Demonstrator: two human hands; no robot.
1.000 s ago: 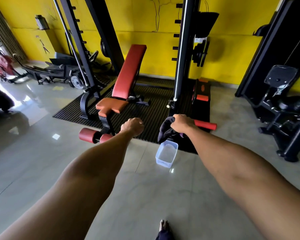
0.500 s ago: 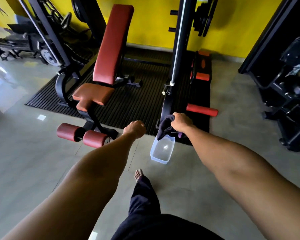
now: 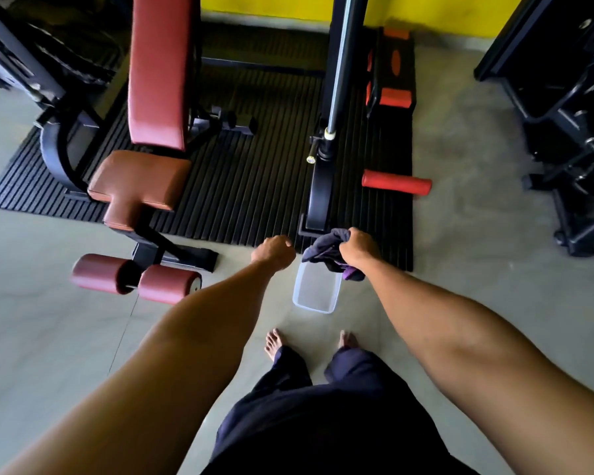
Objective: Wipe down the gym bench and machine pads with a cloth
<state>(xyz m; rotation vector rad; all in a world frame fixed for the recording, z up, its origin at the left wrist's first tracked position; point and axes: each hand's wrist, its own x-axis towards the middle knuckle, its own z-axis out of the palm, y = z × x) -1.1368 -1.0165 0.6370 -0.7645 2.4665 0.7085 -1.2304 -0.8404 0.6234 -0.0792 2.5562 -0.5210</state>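
- Head view, looking down: right hand point(image 3: 359, 250) is clenched round a bunched dark cloth point(image 3: 326, 250); left hand point(image 3: 273, 252) is curled into a fist just beside it, with nothing seen in it.
- Hands are close together but not touching.
- The cloth hangs over a clear plastic container point(image 3: 318, 291) that stands on the floor point(image 3: 477, 234) (whether the cloth touches its rim cannot be told).
- The bench point(image 3: 141, 200) lies ahead and to the left of both hands, on the ribbed black mat point(image 3: 254, 186).
- Its long axis runs away from the person: leg rollers point(image 3: 136, 277) nearest, then the seat pad point(image 3: 138, 181), then the raised back pad point(image 3: 162, 70) farthest.
- The left hand is nearer the bench, but the cloth is in the right.
- Judgement: wiping has not begun. The right hand would have to carry the cloth leftward past the left hand, or pass it over.
- A red roller point(image 3: 396, 181) on the upright machine lies ahead of the right hand.
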